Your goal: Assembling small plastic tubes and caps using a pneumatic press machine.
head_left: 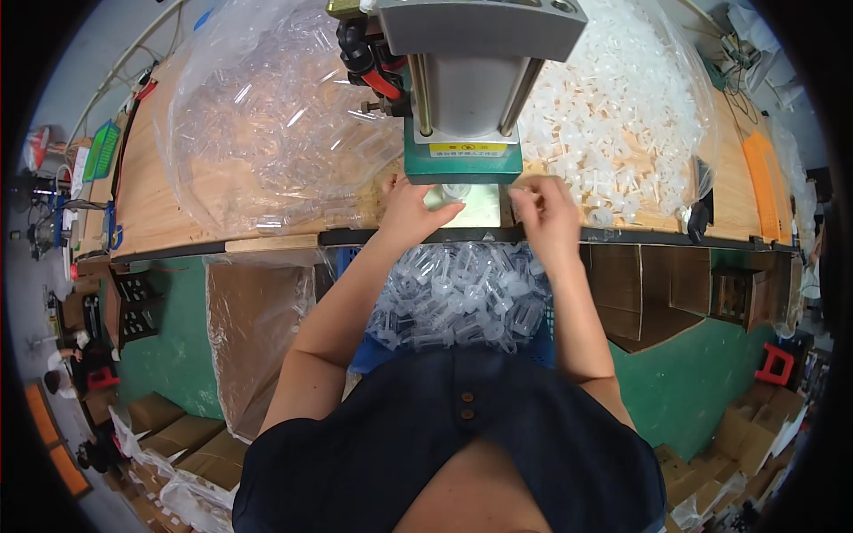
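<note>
Head view, press: a grey and green bench press (462,89) stands at the middle of the wooden bench (178,204), with a pale metal plate (475,209) at its foot.
Head view, left hand: the left hand (410,213) lies on the plate just under the green base, fingers reaching toward a small clear plastic part (455,190) that sits under the press. Thumb and fingertips are at the part; whether they pinch it I cannot tell.
Head view, right hand: the right hand (544,211) is at the plate's right edge, fingers curled together over something small and pale. What it grips is hidden by the fingers.
Head view, hands together: the two hands are near each other, apart, with the plate between them.
Head view, left bag: a big clear plastic bag (275,115) of transparent tube-like pieces sits on the bench left of the press.
Head view, right bag: a second clear bag (622,115) of white plastic pieces sits right of the press, touching the right hand's side of the bench.
Head view, lap bin: a blue crate (373,355) below the bench edge, between the forearms, holds a heap of clear assembled parts (462,298).
Head view, floor: green floor (178,355) with cardboard boxes (178,435) at lower left and a red stool (775,362) at right.
</note>
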A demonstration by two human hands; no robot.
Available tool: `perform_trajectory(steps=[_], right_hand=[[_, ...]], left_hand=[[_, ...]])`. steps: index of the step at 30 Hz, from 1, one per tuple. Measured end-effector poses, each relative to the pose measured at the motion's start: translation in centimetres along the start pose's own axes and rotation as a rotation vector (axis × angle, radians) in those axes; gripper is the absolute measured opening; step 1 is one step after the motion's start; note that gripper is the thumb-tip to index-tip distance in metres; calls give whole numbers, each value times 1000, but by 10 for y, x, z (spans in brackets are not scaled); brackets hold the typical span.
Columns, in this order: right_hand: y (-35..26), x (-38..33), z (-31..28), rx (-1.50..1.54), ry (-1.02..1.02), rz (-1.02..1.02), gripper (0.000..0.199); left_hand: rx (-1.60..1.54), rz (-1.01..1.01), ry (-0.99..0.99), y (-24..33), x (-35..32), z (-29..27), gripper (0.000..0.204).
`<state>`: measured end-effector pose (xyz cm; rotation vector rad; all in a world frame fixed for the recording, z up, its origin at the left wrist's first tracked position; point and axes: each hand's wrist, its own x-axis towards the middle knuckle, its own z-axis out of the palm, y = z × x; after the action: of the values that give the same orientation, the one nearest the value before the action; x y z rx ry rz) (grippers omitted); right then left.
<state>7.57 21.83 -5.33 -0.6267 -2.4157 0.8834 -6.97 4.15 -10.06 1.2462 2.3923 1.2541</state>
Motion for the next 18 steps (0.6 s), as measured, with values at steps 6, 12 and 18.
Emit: perform_trajectory(steps=[6,12,18], right_hand=[[35,-4,-21,-563,-83,97,19],[71,2,-20,-300,-198,116,23],[17,1,-6,1085,-235,336,11]], left_hand=[[-271,-162,8,-6,4,-1,52],[437,-96,-86,-26,41,-73,64],[209,-42,78,-39,29,-65,42]])
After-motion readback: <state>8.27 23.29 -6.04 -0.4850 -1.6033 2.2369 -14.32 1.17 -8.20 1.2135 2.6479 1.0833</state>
